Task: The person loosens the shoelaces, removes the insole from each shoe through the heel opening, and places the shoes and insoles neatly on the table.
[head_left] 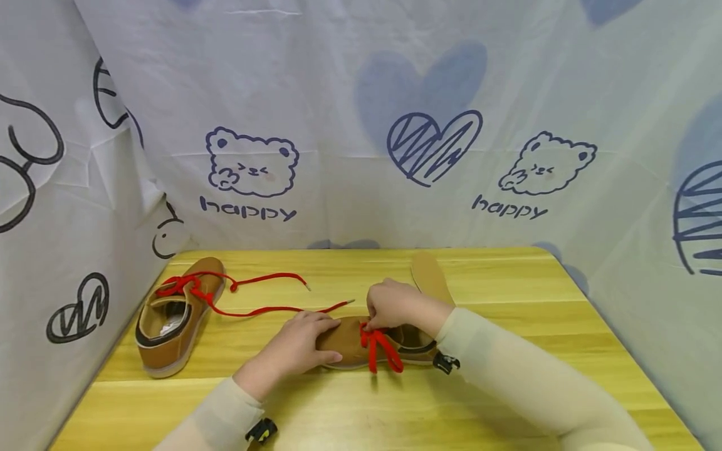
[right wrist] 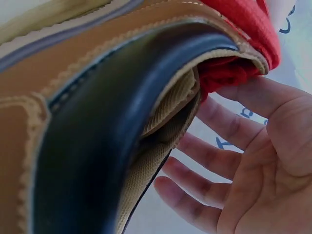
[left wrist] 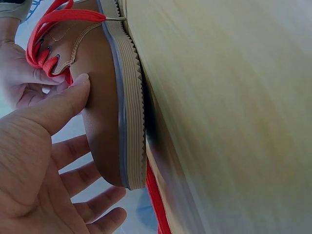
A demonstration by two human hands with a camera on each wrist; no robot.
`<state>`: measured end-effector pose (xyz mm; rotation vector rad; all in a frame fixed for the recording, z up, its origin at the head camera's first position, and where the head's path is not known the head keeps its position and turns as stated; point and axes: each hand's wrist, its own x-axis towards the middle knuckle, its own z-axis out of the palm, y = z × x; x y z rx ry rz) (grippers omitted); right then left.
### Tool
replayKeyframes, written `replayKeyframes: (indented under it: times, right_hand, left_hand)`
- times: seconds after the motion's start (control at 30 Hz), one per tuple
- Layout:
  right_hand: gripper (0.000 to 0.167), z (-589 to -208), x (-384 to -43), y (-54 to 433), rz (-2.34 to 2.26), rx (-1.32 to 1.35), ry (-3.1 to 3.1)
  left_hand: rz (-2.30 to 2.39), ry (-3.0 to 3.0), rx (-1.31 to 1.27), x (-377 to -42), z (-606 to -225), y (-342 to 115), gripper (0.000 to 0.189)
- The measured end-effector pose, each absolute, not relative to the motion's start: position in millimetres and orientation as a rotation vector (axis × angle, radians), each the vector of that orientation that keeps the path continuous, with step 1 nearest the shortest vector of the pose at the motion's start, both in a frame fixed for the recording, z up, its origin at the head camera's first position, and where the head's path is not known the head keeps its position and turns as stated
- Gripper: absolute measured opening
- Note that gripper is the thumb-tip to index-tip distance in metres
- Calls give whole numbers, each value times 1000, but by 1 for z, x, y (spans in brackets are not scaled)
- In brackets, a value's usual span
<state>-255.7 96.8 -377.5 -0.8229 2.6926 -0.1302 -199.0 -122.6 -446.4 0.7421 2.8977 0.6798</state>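
Red lace [head_left: 373, 352] is pinched by the right hand [head_left: 399, 307]; the brown shoe [head_left: 351, 341] is gripped at its toe by the left hand [head_left: 301, 344], thumb near, fingers far. It's laid mid-table [head_left: 541, 288], loads of room left toward the right edge; a second shoe [head_left: 194, 314]'s parked by the left edge.

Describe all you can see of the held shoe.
The shoe looks like stitched brown leather, with a dark collar and ridged pale sole. It stands upright on the table, toe pointing left. Its red lace hangs over the near side. The left hand grips the toe; the right hand pinches the lace.
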Motion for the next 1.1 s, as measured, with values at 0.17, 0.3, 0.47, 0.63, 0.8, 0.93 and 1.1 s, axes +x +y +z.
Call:
replayKeyframes:
  times: [0.17, 0.3, 0.47, 0.63, 0.8, 0.93, 1.1]
  right_hand:
    - [29, -377, -263, 100, -182, -887, 2670]
    - [24, -365, -272, 106, -286, -978, 2688]
    - [21, -344, -288, 113, -393, -1006, 2718]
    - [25, -329, -309, 122, -527, -843, 2783]
    - [36, -327, -332, 127, -606, -622, 2934]
    - [36, -338, -333, 128, -525, -550, 2938]
    - [31, -351, -314, 120, -396, -623, 2831]
  left_hand:
    - [683, 2885, 755, -200, -447, -121, 65]
    - [690, 2891, 756, -201, -448, -119, 65]
    - [696, 2896, 738, -203, -447, -118, 65]
    - [701, 2885, 747, -202, -446, -119, 66]
    - [694, 2898, 715, -202, -447, -120, 66]
    - [701, 2892, 705, -201, -446, -120, 67]
    - [711, 2884, 699, -199, -445, -123, 66]
